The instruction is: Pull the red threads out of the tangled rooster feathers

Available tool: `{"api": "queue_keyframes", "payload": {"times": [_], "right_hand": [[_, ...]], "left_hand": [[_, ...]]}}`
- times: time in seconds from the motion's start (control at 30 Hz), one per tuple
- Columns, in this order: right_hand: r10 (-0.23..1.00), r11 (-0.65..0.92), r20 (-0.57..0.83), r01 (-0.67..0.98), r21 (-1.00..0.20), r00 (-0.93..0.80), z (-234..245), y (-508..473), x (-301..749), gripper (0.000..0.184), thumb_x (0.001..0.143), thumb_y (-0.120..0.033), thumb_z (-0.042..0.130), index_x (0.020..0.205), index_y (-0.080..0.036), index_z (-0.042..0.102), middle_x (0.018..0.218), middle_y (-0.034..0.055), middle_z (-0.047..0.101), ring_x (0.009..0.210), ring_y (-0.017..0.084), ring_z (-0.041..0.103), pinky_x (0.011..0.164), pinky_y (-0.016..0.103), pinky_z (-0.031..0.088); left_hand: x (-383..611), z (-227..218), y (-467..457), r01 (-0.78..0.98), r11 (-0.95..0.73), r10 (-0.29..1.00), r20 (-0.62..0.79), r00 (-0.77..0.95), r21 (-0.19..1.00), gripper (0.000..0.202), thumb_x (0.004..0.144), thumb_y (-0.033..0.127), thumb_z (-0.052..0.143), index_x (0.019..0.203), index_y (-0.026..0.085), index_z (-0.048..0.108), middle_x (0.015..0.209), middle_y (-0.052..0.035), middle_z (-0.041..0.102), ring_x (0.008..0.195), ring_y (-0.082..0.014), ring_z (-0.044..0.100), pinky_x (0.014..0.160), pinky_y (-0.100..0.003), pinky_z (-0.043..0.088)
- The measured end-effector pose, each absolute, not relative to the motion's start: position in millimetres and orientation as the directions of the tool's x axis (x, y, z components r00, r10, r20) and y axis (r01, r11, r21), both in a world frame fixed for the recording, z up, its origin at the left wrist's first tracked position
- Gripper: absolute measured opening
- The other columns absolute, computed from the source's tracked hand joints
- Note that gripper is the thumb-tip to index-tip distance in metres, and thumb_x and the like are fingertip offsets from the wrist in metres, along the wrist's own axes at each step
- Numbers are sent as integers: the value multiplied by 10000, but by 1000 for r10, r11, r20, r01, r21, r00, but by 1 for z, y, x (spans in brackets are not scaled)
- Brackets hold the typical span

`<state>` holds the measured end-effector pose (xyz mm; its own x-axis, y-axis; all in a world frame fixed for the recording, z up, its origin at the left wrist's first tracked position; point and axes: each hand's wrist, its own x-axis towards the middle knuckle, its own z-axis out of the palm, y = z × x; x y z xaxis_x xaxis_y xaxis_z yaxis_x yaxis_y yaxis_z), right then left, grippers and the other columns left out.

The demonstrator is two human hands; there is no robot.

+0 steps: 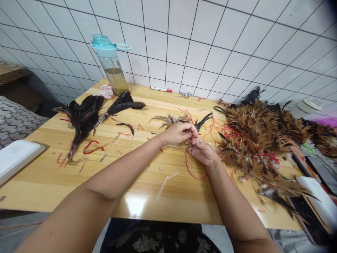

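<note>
My left hand and my right hand meet above the middle of the table, with fingers bent and fingertips pinched close together. A thin red string runs from the fingertips of my right hand and curves down onto the table below it. What the left fingers pinch is too small and covered to make out. Just behind the hands lie brown-grey feathers and a dark feather tuft; I cannot tell whether the tuft touches the fingers. A tangle of red string spreads to their right.
A large pile of brown feathers covers the table's right side, beside phones and a white device. Black feather bundles lie left. A water bottle and a red marker are near the tiled wall. A clear strip lies in front.
</note>
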<state>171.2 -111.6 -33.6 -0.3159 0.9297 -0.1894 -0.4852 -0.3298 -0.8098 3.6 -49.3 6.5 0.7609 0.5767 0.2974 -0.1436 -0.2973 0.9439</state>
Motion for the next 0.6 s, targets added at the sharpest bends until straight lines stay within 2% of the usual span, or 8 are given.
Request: {"api": "queue_keyframes", "payload": {"times": [0.23,0.4,0.6], "right_hand": [[918,-331,-157,-488,-808,-364,-34,-110,170,316,617,-357,839,625,-196,566,727,-11,532,777,133,535,655,249,412],[912,-346,-171,-475,-809,-373,-34,-110,170,324,622,-337,822,608,-191,533,735,-7,539,744,123,513,650,253,404],[908,-370,-192,-497,-785,-372,-35,-110,171,313,608,-306,832,643,-192,542,746,-21,556,726,109,514,661,245,404]], "left_hand": [[0,12,-47,-98,-464,505,353,787,880,163,840,80,455,906,132,595,770,-39,691,691,-90,653,647,-199,506],[0,13,-44,-22,-653,463,422,779,757,238,796,24,477,921,139,643,831,-41,709,766,-100,653,741,-216,497],[-2,13,-44,37,-641,499,380,779,766,233,776,22,525,909,143,673,878,-35,724,813,-110,660,777,-221,490]]}}
